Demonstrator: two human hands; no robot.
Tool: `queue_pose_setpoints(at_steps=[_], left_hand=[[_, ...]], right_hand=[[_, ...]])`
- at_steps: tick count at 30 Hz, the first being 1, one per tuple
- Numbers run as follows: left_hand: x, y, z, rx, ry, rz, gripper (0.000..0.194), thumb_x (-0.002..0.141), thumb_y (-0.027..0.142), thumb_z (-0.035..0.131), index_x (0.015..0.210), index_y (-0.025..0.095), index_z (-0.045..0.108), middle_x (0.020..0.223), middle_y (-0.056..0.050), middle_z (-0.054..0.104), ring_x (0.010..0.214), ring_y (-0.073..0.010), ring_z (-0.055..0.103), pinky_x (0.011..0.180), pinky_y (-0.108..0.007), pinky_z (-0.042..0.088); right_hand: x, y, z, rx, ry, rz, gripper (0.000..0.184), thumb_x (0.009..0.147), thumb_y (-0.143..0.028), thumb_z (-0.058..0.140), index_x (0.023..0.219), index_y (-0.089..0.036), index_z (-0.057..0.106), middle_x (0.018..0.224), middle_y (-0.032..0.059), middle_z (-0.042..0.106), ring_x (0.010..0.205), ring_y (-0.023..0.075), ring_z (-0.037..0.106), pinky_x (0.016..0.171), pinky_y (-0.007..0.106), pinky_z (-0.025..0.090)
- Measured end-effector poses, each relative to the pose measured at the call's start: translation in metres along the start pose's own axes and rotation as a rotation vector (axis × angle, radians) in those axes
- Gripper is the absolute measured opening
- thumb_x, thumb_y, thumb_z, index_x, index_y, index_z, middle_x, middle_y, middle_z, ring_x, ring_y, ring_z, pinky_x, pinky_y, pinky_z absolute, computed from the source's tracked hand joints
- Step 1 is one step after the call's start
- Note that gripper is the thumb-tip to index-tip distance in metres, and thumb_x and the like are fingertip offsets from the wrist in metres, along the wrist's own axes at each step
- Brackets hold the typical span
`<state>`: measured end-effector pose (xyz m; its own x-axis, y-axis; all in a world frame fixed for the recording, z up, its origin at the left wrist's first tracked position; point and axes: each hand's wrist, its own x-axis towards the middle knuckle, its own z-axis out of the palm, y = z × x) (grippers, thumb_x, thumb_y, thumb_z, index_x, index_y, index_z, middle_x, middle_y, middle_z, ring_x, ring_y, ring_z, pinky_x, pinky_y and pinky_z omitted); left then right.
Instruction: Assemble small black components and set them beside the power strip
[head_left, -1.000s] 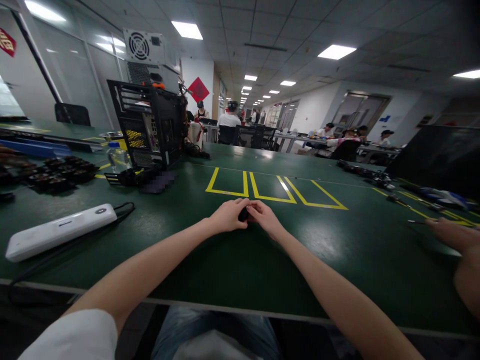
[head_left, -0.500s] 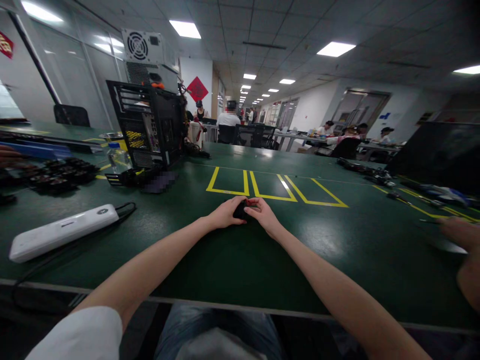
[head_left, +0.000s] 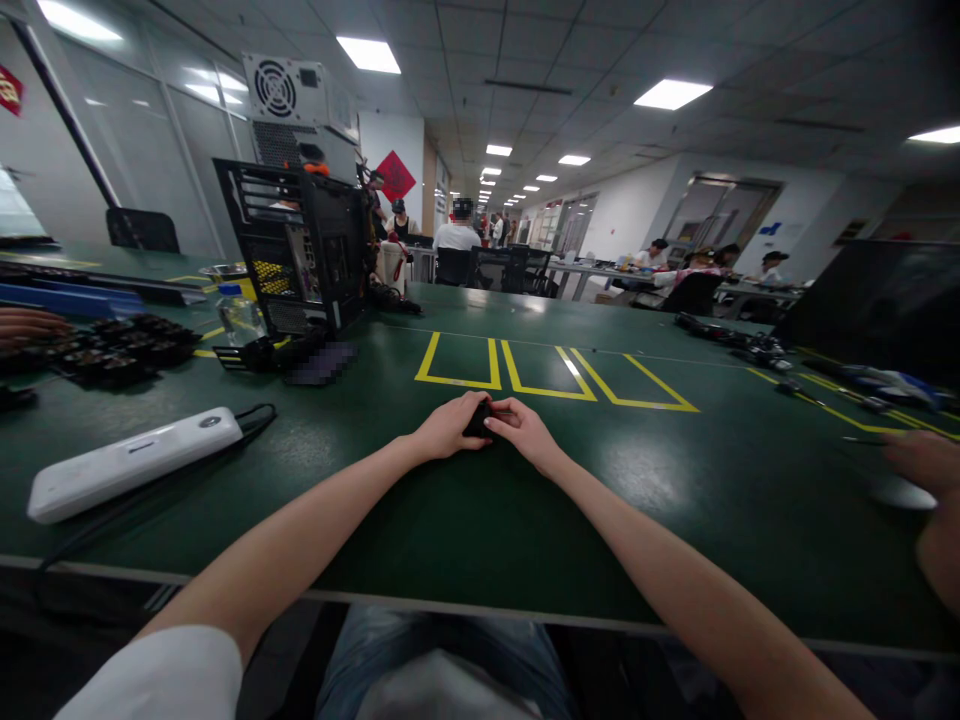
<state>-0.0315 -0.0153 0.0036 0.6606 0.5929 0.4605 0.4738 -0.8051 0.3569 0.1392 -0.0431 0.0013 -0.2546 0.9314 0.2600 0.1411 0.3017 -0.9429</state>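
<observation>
Between my two hands is a small black object, mostly covered by fingers, so its kind does not show. My left hand wraps round its left side, thumb toward me and fingers beyond. From the right, my right hand pinches at its edge with thumb and fingertips. Both hands are close to the green tabletop, just on my side of the yellow tape outlines.
At left lie a white elongated device with a black cable and a pile of black parts. Behind stands an open black computer case beside a plastic bottle. Another person's hand holds a thin tool at right.
My hands stay round the black object, with only slight finger movement. The view has shifted a little. At left, another person's hand shows more clearly.
</observation>
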Motion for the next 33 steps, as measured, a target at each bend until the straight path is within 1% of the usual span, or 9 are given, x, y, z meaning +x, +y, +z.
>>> queue_pose_setpoints(at_steps=[7,11,16,18,21,25,29,31,33], left_hand=[[0.000,-0.001,0.000,0.027,-0.006,0.003,0.057,0.067,0.037,0.059,0.115,0.020,0.032,0.109,-0.009,0.048,0.097,-0.0237,0.050,0.081,-0.038,0.041],[0.000,-0.002,0.000,0.037,-0.011,0.012,0.059,0.068,0.039,0.058,0.116,0.020,0.030,0.112,-0.009,0.047,0.099,-0.0236,0.049,0.082,-0.038,0.041],[0.000,-0.001,-0.002,0.053,-0.027,0.006,0.057,0.068,0.040,0.058,0.115,0.020,0.032,0.110,-0.009,0.047,0.099,-0.0229,0.049,0.082,-0.037,0.041],[0.001,0.000,-0.003,0.059,-0.026,0.009,0.056,0.068,0.040,0.057,0.115,0.020,0.032,0.110,-0.009,0.047,0.098,-0.0225,0.049,0.081,-0.037,0.041],[0.002,0.001,-0.004,0.084,-0.017,0.029,0.056,0.069,0.040,0.057,0.114,0.020,0.032,0.109,-0.008,0.047,0.097,-0.0221,0.047,0.081,-0.036,0.039],[0.004,0.000,-0.005,0.164,-0.012,0.007,0.057,0.066,0.044,0.058,0.113,0.021,0.035,0.106,-0.008,0.049,0.095,-0.0246,0.044,0.081,-0.039,0.035],[0.004,-0.002,-0.002,0.170,0.026,0.005,0.059,0.065,0.044,0.060,0.114,0.022,0.035,0.112,-0.008,0.046,0.110,-0.0288,0.031,0.089,-0.044,0.025],[0.003,-0.003,0.000,0.132,0.023,0.030,0.058,0.066,0.041,0.059,0.114,0.022,0.033,0.115,-0.008,0.044,0.115,-0.0267,0.029,0.094,-0.044,0.020],[0.003,-0.004,0.000,0.084,-0.002,0.043,0.056,0.069,0.038,0.057,0.115,0.022,0.030,0.116,-0.008,0.044,0.114,-0.0234,0.034,0.096,-0.043,0.016]], right_hand=[[-0.006,-0.003,0.004,0.049,-0.036,-0.046,0.028,0.067,-0.025,0.061,0.092,-0.021,0.048,0.095,0.0008,0.053,0.086,0.0150,0.057,0.077,0.032,0.047],[-0.005,-0.003,0.005,-0.038,0.031,-0.060,0.024,0.069,-0.031,0.058,0.089,-0.020,0.051,0.093,0.0014,0.054,0.082,0.0150,0.058,0.074,0.032,0.047],[-0.002,0.000,0.004,-0.066,0.085,-0.043,0.030,0.069,-0.033,0.058,0.095,-0.020,0.051,0.097,0.0037,0.055,0.087,0.0160,0.056,0.079,0.034,0.046],[-0.001,0.002,0.004,-0.058,0.073,-0.013,0.033,0.068,-0.033,0.058,0.097,-0.019,0.050,0.099,0.0048,0.056,0.087,0.0166,0.056,0.080,0.035,0.045],[0.001,0.004,0.002,-0.052,0.042,-0.004,0.030,0.069,-0.031,0.058,0.095,-0.018,0.051,0.098,0.0050,0.057,0.089,0.0171,0.056,0.082,0.036,0.044],[0.002,0.007,0.002,-0.024,0.025,-0.047,0.029,0.068,-0.030,0.059,0.093,-0.019,0.050,0.095,0.0034,0.056,0.087,0.0158,0.056,0.081,0.035,0.044],[0.002,0.008,0.002,0.007,0.016,-0.076,0.028,0.066,-0.026,0.061,0.089,-0.019,0.048,0.093,0.0017,0.054,0.087,0.0146,0.055,0.081,0.033,0.044],[0.001,0.007,0.002,0.007,0.006,-0.079,0.029,0.064,-0.024,0.062,0.088,-0.020,0.047,0.093,0.0014,0.053,0.088,0.0149,0.054,0.080,0.033,0.045],[-0.001,0.005,0.002,0.002,-0.010,-0.080,0.030,0.063,-0.023,0.062,0.089,-0.021,0.047,0.095,0.0014,0.052,0.089,0.0154,0.054,0.079,0.033,0.045]])
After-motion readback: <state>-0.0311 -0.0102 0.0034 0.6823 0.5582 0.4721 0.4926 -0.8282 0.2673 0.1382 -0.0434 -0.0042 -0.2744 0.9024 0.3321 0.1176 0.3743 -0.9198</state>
